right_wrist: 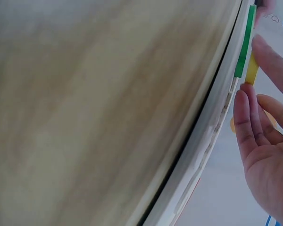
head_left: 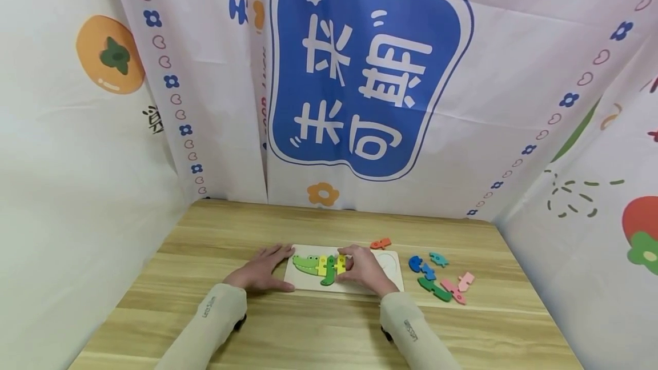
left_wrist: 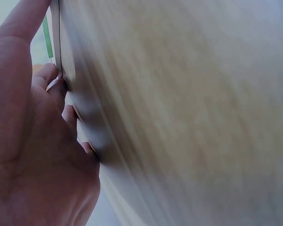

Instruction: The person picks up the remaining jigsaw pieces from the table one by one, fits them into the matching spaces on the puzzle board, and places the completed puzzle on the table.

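A pale wooden puzzle board (head_left: 308, 284) lies on the table. On it sit a green crocodile head (head_left: 305, 266), a yellow piece (head_left: 322, 265) and a green piece with a leg (head_left: 329, 278). My right hand (head_left: 366, 270) pinches a second yellow piece (head_left: 341, 263) between thumb and fingers, beside the green leg piece. The right wrist view shows this yellow piece (right_wrist: 251, 70) edge-on. With fingers extended and thumb spread, my left hand (head_left: 264, 270) rests at the board's left end. Part of the board is hidden under the right hand.
Right of the board lie loose pieces: blue (head_left: 415, 264), teal (head_left: 439, 258), green (head_left: 434, 289) and pink (head_left: 465, 281). An orange piece (head_left: 381, 243) is at the board's far edge. Printed cloth (head_left: 231, 130) hangs around the wooden table (head_left: 308, 330).
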Demonstrator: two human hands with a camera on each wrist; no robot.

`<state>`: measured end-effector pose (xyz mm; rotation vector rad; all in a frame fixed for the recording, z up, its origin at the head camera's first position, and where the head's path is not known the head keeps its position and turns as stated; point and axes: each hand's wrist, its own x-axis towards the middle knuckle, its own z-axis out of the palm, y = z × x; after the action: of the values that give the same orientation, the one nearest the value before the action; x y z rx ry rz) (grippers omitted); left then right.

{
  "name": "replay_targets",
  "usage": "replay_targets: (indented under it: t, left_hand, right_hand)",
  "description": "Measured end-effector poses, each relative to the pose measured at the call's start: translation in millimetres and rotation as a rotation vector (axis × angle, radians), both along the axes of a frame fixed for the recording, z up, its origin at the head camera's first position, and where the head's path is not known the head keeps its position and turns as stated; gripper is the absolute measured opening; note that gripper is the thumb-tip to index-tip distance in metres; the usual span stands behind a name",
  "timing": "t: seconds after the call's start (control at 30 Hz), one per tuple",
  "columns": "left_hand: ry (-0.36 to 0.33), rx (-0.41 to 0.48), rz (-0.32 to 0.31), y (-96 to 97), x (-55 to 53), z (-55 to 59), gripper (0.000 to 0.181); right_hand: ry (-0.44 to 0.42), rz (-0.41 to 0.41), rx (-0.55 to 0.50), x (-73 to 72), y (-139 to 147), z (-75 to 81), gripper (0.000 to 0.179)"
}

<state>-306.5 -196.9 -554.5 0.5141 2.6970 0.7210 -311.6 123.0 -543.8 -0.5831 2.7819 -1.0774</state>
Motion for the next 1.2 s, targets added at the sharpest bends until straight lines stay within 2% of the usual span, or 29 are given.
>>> replay_targets:
  t: [0.73,1.0,1.2]
  left_hand:
    - [-0.002,-0.019,-0.001,-0.5,0.5,0.2,0.106]
    - [0.012,-0.012,-0.019,0.1,-1.1,-1.1,0.106]
    - [0.027,-0.006,-0.039,-1.2,-1.4,-1.9,0.107]
  right_hand:
    - [-0.055,0.006,-0.003,-4.0,-5.7,0.3,0.068]
    - [-0.047,0.02,0.005,-6.0,-3.5,-2.9,0.068]
    - [-0.076,0.026,-0.02,-6.6,-1.6,-3.6,0.069]
